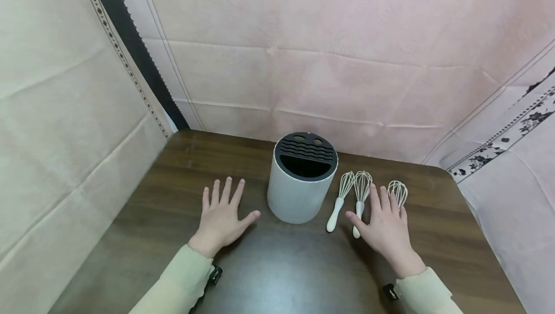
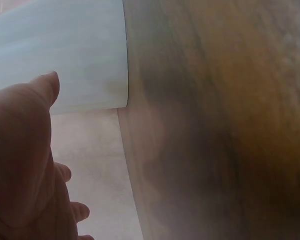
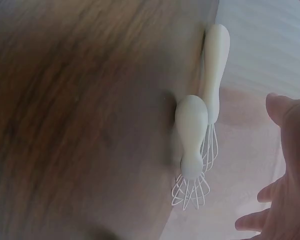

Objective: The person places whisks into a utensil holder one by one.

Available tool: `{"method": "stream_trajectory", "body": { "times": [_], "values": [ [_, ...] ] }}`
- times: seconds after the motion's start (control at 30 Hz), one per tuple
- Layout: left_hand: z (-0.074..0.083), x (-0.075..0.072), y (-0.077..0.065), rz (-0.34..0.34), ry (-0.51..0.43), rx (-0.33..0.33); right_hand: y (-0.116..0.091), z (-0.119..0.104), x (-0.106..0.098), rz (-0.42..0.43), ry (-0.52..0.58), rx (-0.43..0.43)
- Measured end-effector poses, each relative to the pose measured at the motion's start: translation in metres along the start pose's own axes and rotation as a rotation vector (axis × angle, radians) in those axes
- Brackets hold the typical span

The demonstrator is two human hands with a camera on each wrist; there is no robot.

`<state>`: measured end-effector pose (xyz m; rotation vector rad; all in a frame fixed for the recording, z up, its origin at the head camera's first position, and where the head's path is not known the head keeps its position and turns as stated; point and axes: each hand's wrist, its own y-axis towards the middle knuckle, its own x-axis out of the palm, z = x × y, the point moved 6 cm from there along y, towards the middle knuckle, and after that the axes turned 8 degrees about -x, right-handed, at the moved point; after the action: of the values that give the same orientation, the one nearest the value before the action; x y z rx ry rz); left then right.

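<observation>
My left hand (image 1: 221, 220) hovers over the table with fingers spread, left of a white cylindrical holder (image 1: 295, 198) that has a dark slotted lid (image 1: 305, 148). Its thumb points toward the holder, apart from it. My right hand (image 1: 386, 227), also spread and holding nothing, is above the whisks at the right. Beside the holder lies one cream whisk (image 1: 336, 213). A second whisk (image 1: 359, 205) lies next to it, near my right thumb. The third whisk (image 1: 399, 189) shows only its wire head past my fingers; its handle is hidden under the hand.
The dark brown wooden table (image 1: 277, 266) meets a pale cloth backdrop (image 1: 329, 87) at its back edge. More cloth hangs at the left and right sides, with dark patterned borders (image 1: 511, 143). The holder stands upright near the back edge.
</observation>
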<state>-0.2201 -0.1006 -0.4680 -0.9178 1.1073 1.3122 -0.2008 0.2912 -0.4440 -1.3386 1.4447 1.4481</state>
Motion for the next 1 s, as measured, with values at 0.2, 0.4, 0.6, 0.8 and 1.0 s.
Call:
{"method": "stream_trajectory", "body": {
  "times": [0.2,0.4,0.6,0.8,1.0],
  "values": [
    [0.001,0.002,0.004,-0.036,-0.061,-0.001,0.006,0.005,-0.002,0.008,0.075,0.009],
    [0.008,0.004,0.009,-0.151,-0.321,0.018,0.013,0.019,-0.001,-0.058,0.431,0.134],
    [0.018,-0.003,0.017,-0.197,-0.679,0.036,0.018,0.034,0.012,-0.113,0.844,0.351],
    [0.030,-0.015,0.028,-0.195,-0.958,0.083,0.018,0.039,0.023,-0.179,1.007,0.460],
    [0.045,-0.025,0.039,-0.244,-1.153,0.088,0.020,0.037,0.032,-0.234,1.041,0.489]
  ]
}}
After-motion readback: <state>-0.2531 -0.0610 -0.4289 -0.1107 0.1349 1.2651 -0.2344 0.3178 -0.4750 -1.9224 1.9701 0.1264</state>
